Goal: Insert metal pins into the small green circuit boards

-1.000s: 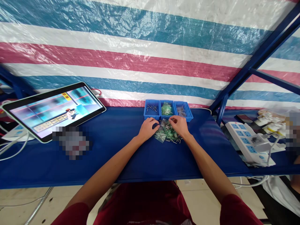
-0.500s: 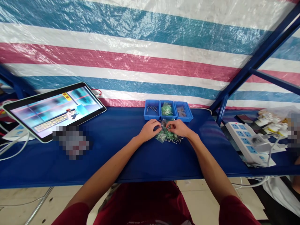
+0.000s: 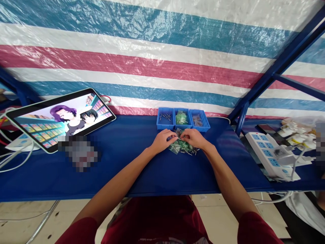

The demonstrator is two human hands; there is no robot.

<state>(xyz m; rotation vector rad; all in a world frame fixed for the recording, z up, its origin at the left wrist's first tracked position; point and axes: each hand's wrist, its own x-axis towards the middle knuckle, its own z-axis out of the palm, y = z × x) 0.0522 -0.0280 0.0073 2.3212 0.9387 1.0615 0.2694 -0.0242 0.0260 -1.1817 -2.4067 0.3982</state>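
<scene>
My left hand (image 3: 164, 141) is closed in a pinch on the edge of a small clear plastic bag (image 3: 179, 131). Close beside it, my right hand (image 3: 195, 138) has its fingertips pressed together at the bag's other side; what they pinch is too small to make out. Under and in front of both hands lies a pile of small green-tinted clear bags (image 3: 183, 146), mixed with thin metal pins or screws (image 3: 194, 151). Just behind the hands stand three joined blue bins: the left bin (image 3: 165, 126) has loose metal pieces, the middle one (image 3: 181, 126) green packets, the right one (image 3: 201, 128) small clear packets.
A tablet (image 3: 63, 118) playing a cartoon leans at the left, with a blurred item (image 3: 82, 154) before it. White cables run at the far left. On the right lie a power strip (image 3: 264, 152) and white plugs or bulbs (image 3: 297, 134). A blue frame post (image 3: 264, 74) rises behind.
My fingertips have come slightly closer together over the pile, the left hand shifting a little to the right. The tablet's picture has changed.
</scene>
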